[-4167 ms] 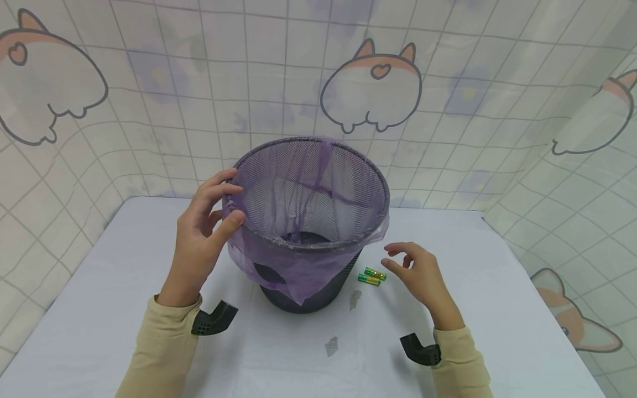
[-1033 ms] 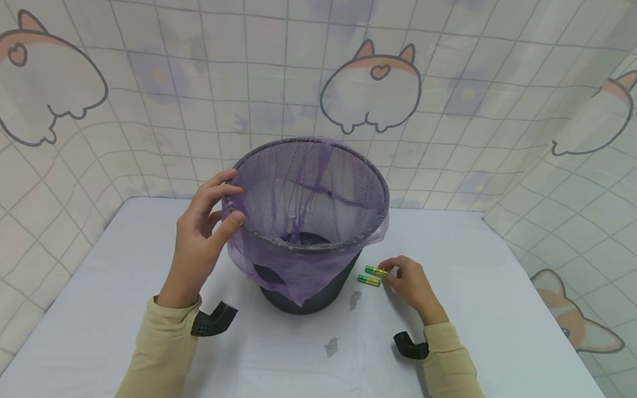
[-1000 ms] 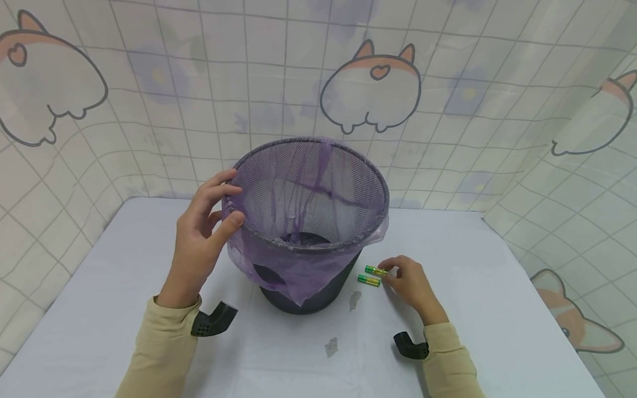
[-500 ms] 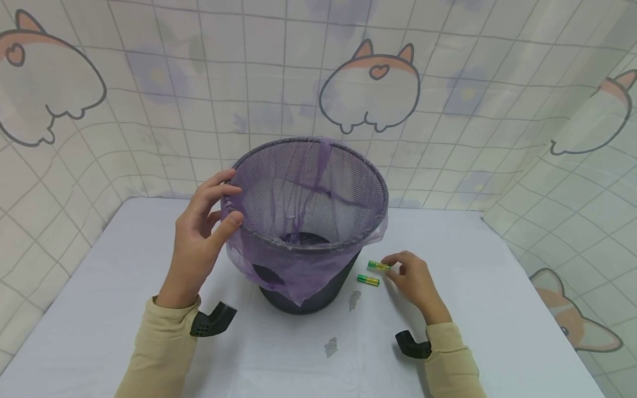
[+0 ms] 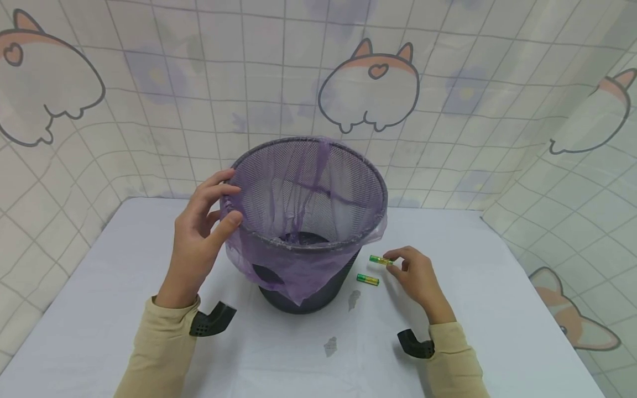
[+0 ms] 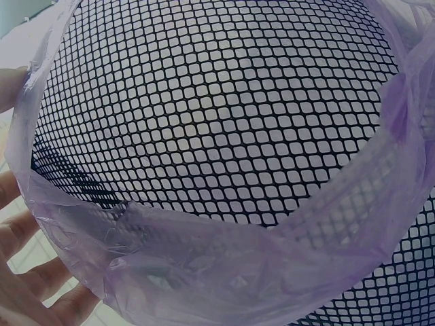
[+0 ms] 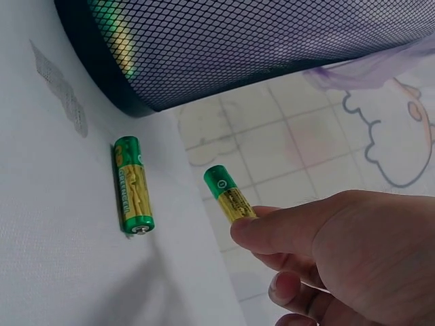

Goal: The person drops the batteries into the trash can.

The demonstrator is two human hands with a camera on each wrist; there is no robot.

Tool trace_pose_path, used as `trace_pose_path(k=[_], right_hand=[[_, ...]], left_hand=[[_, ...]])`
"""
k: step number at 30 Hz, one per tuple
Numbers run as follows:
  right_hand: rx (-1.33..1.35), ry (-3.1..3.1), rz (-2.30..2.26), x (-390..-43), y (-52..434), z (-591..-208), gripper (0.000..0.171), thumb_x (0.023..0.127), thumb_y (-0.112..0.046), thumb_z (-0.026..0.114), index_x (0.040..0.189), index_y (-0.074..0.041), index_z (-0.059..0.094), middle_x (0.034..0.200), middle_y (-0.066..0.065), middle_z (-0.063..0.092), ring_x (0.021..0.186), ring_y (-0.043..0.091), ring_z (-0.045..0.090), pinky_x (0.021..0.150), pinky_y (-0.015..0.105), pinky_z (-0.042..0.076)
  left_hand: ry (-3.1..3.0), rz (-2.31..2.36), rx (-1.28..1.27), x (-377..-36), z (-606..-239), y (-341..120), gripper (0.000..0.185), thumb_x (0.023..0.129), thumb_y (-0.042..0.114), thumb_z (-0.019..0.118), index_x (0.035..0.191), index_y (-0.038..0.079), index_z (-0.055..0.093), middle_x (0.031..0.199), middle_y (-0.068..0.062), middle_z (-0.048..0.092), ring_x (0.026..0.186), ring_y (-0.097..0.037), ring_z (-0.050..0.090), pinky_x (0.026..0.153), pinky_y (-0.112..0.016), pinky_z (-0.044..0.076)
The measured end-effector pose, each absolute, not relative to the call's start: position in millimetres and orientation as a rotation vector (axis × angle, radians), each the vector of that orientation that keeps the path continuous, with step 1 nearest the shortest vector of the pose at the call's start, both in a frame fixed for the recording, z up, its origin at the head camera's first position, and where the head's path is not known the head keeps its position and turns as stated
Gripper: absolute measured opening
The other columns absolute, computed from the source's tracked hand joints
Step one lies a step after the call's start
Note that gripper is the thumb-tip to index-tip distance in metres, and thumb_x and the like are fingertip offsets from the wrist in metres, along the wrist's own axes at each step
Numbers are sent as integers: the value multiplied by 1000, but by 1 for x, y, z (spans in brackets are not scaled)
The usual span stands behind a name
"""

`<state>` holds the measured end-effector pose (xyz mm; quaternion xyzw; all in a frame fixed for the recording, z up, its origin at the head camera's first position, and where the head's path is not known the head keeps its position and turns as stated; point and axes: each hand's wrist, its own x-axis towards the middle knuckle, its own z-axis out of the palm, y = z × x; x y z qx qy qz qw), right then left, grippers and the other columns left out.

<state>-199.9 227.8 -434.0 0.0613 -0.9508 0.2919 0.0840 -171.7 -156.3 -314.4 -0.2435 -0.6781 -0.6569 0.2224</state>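
A black mesh wastebasket (image 5: 318,301) stands on the white table, lined with a thin purple bin bag (image 5: 308,271) folded over its rim. My left hand (image 5: 199,232) grips the rim at the left, thumb on the near side and fingertips over the edge. To the right of the basket, my right hand (image 5: 417,277) pinches one end of a green and gold battery (image 5: 378,259) between thumb and fingers. In the right wrist view this battery (image 7: 228,193) is raised off the table. A second, matching battery (image 7: 133,185) lies on the tabletop close to the basket's foot.
Through the mesh in the right wrist view shows something green and yellow (image 7: 122,41). Two grey patches, the nearer one (image 5: 330,346) in front of the basket, mark the white tablecloth (image 5: 269,359). A tile-patterned curtain (image 5: 278,66) with corgi drawings hangs behind and at the sides.
My right hand came down to the batteries, took hold of the farther one and has lifted it, moving slightly away from the other battery. My left hand stays on the rim.
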Motion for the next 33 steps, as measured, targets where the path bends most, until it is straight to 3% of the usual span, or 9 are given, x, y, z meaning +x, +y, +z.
trace_pose_path(k=[33], right_hand=[[259, -2685, 894, -187, 225, -406, 20, 88, -8, 68, 107, -11, 73, 95, 6, 70, 70, 14, 46, 59, 23, 37]], left_hand=[[-1873, -1826, -664, -172, -314, -156, 34, 89, -4, 60, 123, -3, 57, 149, -11, 43, 140, -23, 37, 95, -22, 43]])
